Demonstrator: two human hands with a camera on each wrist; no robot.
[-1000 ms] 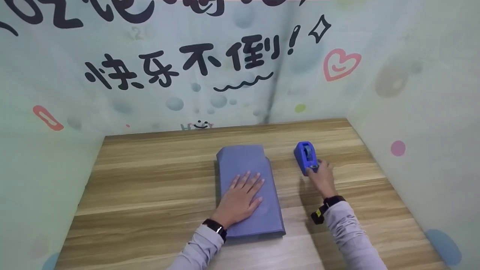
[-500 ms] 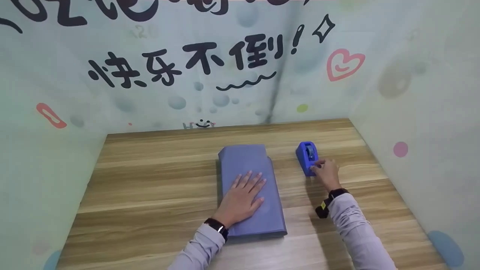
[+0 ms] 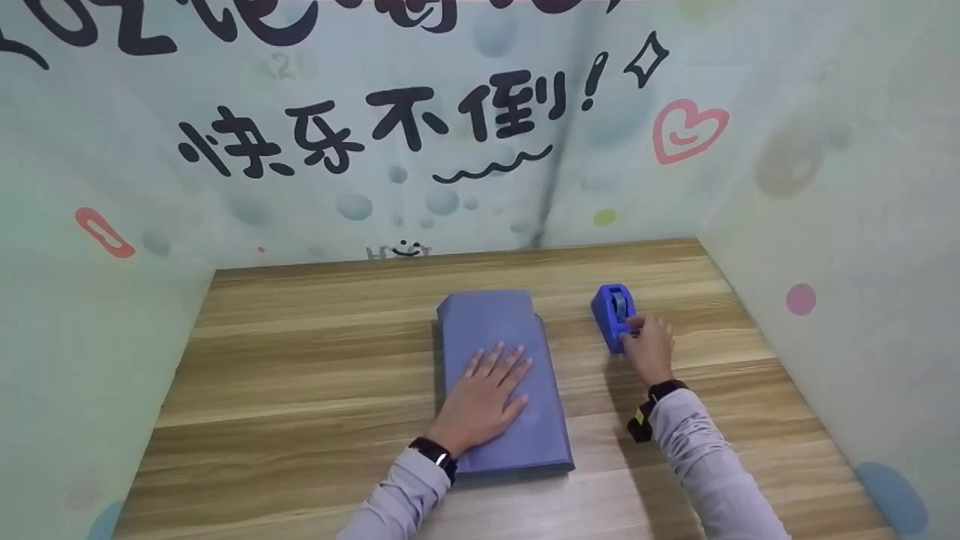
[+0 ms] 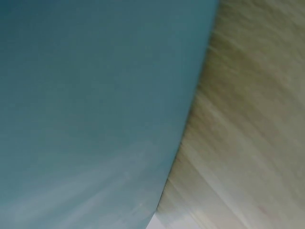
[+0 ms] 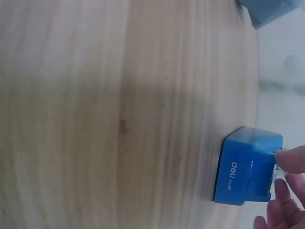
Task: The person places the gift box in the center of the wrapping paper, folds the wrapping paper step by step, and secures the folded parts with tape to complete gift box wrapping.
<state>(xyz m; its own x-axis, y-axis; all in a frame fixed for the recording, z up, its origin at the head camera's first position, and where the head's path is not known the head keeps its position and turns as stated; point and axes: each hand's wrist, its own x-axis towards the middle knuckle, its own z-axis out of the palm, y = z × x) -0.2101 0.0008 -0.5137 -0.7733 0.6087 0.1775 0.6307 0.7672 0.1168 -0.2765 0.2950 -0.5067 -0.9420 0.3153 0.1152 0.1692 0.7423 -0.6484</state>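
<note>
A blue paper-wrapped package [image 3: 495, 322] lies lengthwise on the wooden table. Flat on top of it, fingers spread, rests my left hand [image 3: 484, 405]. A blue tape dispenser [image 3: 606, 311] stands to the right of the package, its clear roll in the top. At its toothed front edge, my right hand [image 3: 651, 346] pinches the end of the clear tape between thumb and fingers. The right wrist view shows the dispenser [image 5: 238, 167] with the fingertips beside the cutter. Only the package's blue surface [image 4: 95, 95] and the table fill the left wrist view; the hand itself is outside it.
Wood-grain table [image 3: 300, 360] surrounds the package. A printed fabric wall [image 3: 300, 217] closes off the back, with light side walls at left and right. A corner of the package [image 5: 271, 12] shows at the top of the right wrist view.
My right hand has shifted slightly at the dispenser's front, its fingers coming together on the tape end. The left hand stays on the package. The head view has shifted a little.
</note>
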